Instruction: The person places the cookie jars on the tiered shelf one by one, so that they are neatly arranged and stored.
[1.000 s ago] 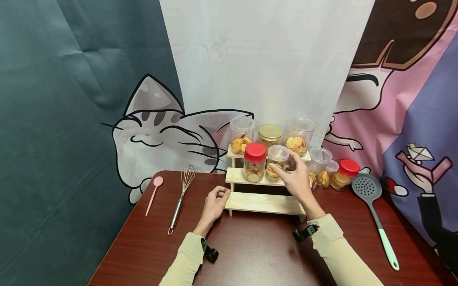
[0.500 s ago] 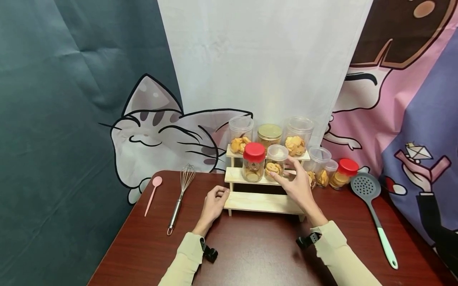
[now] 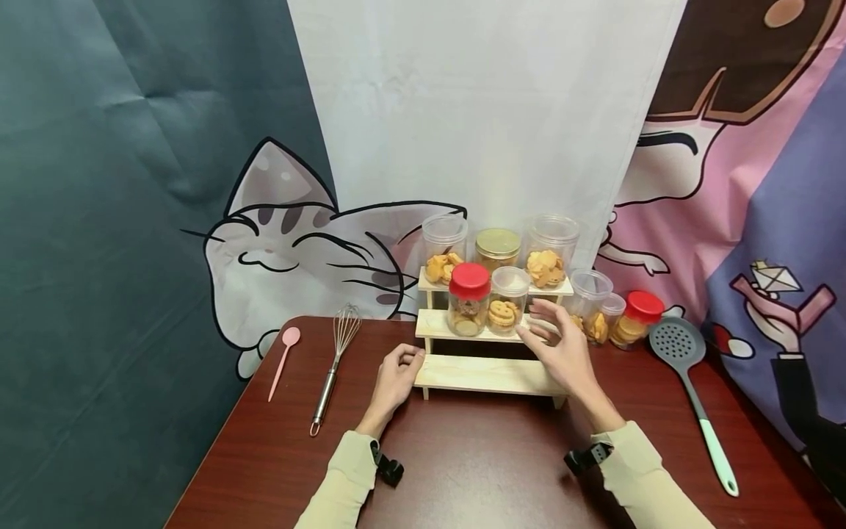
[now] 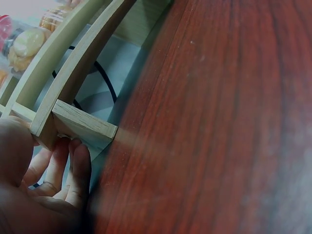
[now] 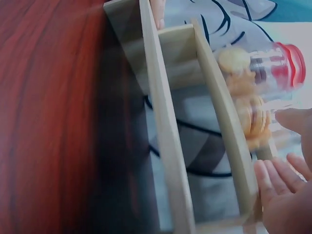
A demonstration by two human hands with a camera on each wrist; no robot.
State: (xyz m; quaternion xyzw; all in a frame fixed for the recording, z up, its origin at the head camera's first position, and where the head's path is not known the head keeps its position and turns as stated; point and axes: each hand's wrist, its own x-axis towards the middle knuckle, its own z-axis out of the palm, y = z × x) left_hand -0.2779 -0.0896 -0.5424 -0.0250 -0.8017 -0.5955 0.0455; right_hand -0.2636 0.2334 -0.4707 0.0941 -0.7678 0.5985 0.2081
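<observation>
A three-step wooden display stand (image 3: pixel 485 373) stands at the back of the table. My left hand (image 3: pixel 396 378) grips the left end of its lowest step; in the left wrist view the thumb lies over the wood and fingertips curl beneath. A clear-lidded jar of cookies (image 3: pixel 504 314) sits upright on the middle step, right beside a red-lidded cookie jar (image 3: pixel 468 303). Just right of the clear-lidded jar, my right hand (image 3: pixel 563 351) holds nothing, its thumb and fingers spread apart. In the right wrist view, its fingers (image 5: pixel 278 178) are close to the middle step.
On the top step stand two clear jars and a gold-lidded jar (image 3: pixel 498 246). Right of the stand are more cookie jars, one red-lidded (image 3: pixel 637 319), and a slotted skimmer (image 3: pixel 690 397). A whisk (image 3: pixel 333 367) and a pink spoon (image 3: pixel 284 360) lie at the left.
My right hand has let go of the clear-lidded jar and drawn back to the right and down. That jar now stands on the middle step. My left hand has stayed in place.
</observation>
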